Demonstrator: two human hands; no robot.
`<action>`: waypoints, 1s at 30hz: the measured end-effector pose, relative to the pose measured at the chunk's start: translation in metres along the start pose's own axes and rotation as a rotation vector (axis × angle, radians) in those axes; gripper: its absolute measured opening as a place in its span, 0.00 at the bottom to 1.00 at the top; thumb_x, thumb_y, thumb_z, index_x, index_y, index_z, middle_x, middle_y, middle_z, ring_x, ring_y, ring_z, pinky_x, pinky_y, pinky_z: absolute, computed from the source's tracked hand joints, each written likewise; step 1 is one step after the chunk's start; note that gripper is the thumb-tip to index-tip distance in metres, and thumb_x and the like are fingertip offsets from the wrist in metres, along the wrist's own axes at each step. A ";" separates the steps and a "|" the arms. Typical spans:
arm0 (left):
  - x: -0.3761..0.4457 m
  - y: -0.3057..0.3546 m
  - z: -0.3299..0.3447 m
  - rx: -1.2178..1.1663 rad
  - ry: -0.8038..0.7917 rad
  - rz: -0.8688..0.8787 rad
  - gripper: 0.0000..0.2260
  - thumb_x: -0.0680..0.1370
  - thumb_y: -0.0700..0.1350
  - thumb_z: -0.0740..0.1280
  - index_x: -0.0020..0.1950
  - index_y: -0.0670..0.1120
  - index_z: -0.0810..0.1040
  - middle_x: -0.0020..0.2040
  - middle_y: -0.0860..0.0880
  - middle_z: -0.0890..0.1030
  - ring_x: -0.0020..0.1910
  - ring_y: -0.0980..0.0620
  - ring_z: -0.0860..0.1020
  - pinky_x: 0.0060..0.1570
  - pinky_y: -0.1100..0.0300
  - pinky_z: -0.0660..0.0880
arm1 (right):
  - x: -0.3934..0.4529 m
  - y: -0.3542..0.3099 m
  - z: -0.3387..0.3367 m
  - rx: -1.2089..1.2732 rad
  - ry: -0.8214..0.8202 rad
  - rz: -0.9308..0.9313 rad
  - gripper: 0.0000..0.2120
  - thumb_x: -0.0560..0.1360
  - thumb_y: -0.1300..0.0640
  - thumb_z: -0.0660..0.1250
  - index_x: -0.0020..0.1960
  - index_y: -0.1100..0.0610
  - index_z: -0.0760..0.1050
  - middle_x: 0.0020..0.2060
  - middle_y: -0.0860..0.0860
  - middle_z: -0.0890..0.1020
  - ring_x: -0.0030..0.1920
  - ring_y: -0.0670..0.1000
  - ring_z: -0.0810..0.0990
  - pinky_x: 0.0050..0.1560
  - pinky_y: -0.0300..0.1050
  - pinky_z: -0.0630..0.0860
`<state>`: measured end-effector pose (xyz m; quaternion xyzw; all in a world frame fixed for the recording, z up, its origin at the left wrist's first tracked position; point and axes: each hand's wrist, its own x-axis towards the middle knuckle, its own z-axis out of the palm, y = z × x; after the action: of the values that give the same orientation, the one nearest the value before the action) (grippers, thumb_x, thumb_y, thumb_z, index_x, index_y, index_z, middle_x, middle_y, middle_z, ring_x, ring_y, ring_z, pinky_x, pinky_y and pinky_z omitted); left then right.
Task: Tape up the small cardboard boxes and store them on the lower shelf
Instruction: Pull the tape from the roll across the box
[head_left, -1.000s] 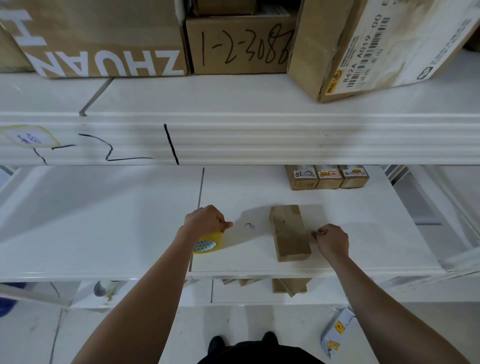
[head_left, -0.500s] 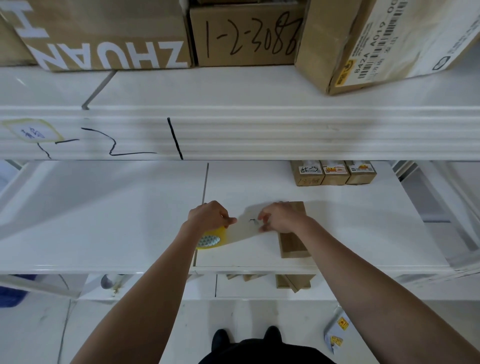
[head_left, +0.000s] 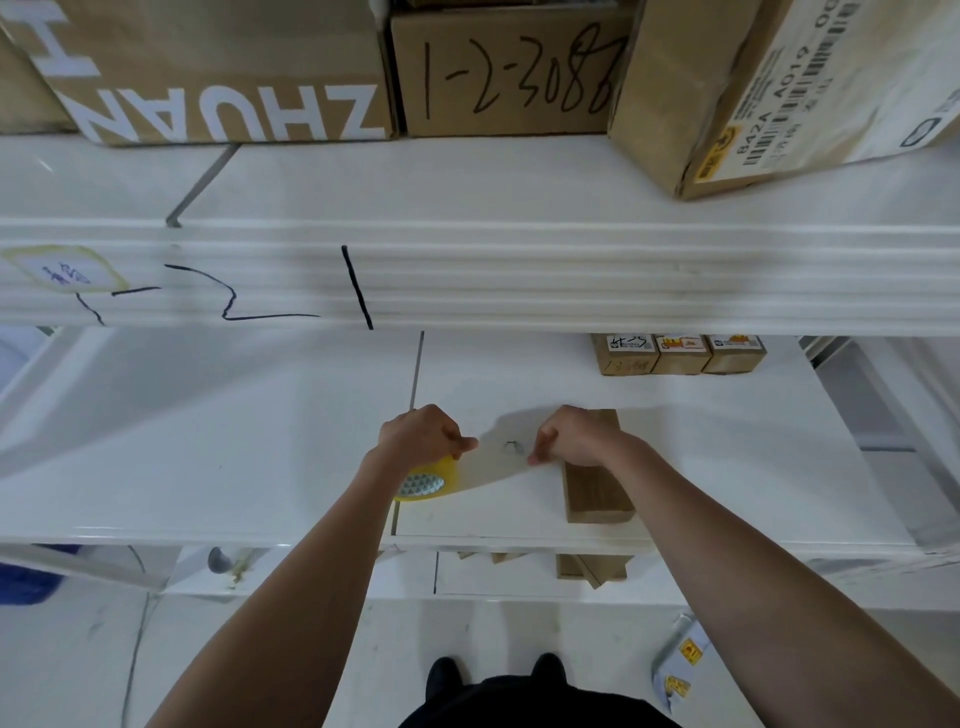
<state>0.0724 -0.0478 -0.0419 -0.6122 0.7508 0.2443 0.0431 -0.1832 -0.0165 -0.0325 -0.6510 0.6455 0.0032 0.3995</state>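
Since a moment ago the right hand (head_left: 576, 436) has crossed from the right side of the small brown cardboard box (head_left: 597, 488) to its far left corner, fingers curled, apparently pinching the clear tape's free end. Left hand (head_left: 421, 434) grips the yellow tape roll (head_left: 428, 480) on the white shelf (head_left: 208, 441). Probably light, stiff (hollow) cardboard; hold its long sides.

A long brown cardboard box (head_left: 597, 491) lies flat beside a yellow tape roll (head_left: 428, 480).
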 end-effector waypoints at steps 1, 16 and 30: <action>0.000 0.000 0.000 0.001 -0.002 0.000 0.19 0.75 0.68 0.65 0.34 0.56 0.81 0.35 0.60 0.80 0.38 0.60 0.76 0.40 0.58 0.69 | 0.000 0.000 0.000 0.004 -0.003 0.002 0.05 0.71 0.45 0.77 0.43 0.45 0.84 0.42 0.39 0.82 0.45 0.42 0.77 0.40 0.37 0.68; 0.003 -0.001 0.000 -0.023 0.001 0.014 0.19 0.75 0.68 0.66 0.34 0.56 0.81 0.36 0.60 0.81 0.39 0.60 0.77 0.41 0.58 0.68 | 0.001 -0.004 -0.013 0.043 -0.092 0.052 0.08 0.69 0.45 0.80 0.44 0.47 0.87 0.47 0.43 0.85 0.50 0.50 0.81 0.52 0.44 0.78; 0.006 0.002 -0.006 0.001 -0.079 0.019 0.19 0.75 0.67 0.67 0.34 0.55 0.82 0.38 0.58 0.81 0.43 0.54 0.79 0.45 0.57 0.72 | 0.000 -0.001 -0.018 -0.048 -0.117 0.016 0.28 0.72 0.45 0.77 0.70 0.43 0.73 0.56 0.45 0.78 0.54 0.46 0.78 0.53 0.43 0.73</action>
<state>0.0701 -0.0556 -0.0377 -0.5949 0.7543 0.2684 0.0709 -0.1912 -0.0264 -0.0196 -0.6541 0.6258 0.0600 0.4206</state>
